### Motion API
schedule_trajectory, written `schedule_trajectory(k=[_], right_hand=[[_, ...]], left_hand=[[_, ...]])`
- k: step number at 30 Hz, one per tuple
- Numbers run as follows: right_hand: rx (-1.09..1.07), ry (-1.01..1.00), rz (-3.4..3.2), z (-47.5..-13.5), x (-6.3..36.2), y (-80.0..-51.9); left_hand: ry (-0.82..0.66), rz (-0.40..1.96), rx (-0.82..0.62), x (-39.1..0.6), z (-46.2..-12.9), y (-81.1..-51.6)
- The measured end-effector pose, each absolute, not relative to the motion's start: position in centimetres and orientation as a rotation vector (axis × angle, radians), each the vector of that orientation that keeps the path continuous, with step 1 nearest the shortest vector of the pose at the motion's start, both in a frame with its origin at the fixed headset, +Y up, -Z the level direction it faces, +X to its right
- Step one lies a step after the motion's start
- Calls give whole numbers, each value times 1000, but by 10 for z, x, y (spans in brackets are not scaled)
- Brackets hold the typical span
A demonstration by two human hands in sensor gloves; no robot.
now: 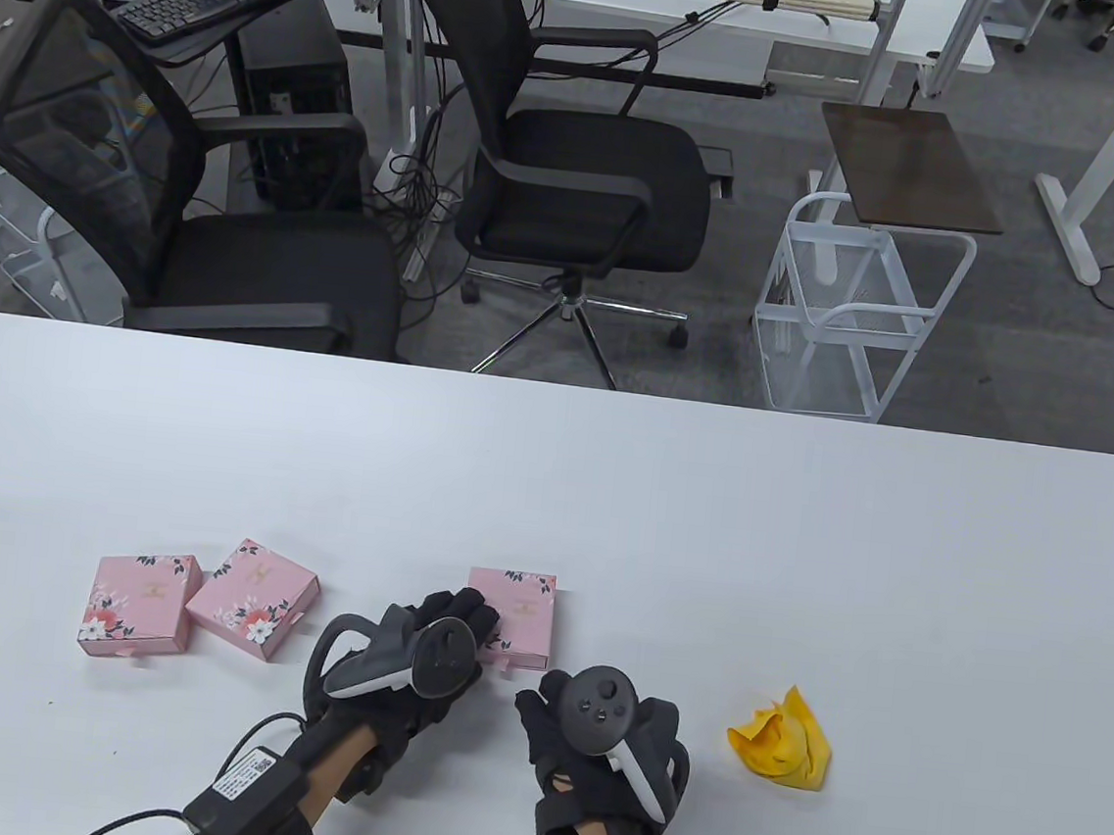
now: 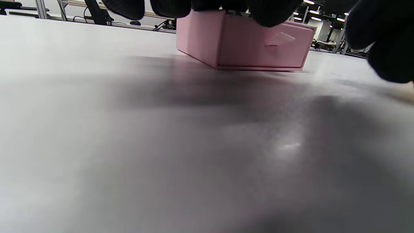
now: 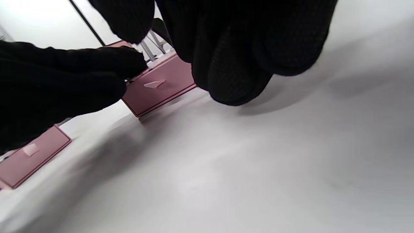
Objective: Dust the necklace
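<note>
My left hand point(image 1: 436, 647) rests fingers on the pink floral cardboard drawer box point(image 1: 518, 621) at twelve o'clock; my right hand point(image 1: 600, 737) hovers loosely curled, empty. Necklace unseen, presumably inside. Next: pull the drawer tab point(image 2: 279, 40).

Getting bright, even overhead light across the glossy white table point(image 1: 608, 501). Casting soft grey shadows and a faint glare patch in the left wrist view. Blurring near black-gloved fingers point(image 3: 233, 58) in both wrist views. Bending straight edges at the frame's far corners.
</note>
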State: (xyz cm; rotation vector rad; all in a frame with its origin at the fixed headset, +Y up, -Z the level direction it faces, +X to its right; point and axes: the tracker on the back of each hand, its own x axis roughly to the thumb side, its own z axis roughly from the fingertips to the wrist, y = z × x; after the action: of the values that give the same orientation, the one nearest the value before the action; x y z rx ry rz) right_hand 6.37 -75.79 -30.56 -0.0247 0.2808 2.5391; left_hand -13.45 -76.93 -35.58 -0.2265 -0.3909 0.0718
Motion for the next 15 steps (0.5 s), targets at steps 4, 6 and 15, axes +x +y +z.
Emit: schedule_trajectory(k=[4,6,15], right_hand=[[-119,300,2513,-321,57,-763],[-172,315,2523,-327,53,-765],[-377,448,2286,-340,37,-773]], left_hand=[[-379,97,-219,-134,-356,-769],[-376,84,-211,-134,-356,-769],[-367,82,-204,-133,-356,-768]])
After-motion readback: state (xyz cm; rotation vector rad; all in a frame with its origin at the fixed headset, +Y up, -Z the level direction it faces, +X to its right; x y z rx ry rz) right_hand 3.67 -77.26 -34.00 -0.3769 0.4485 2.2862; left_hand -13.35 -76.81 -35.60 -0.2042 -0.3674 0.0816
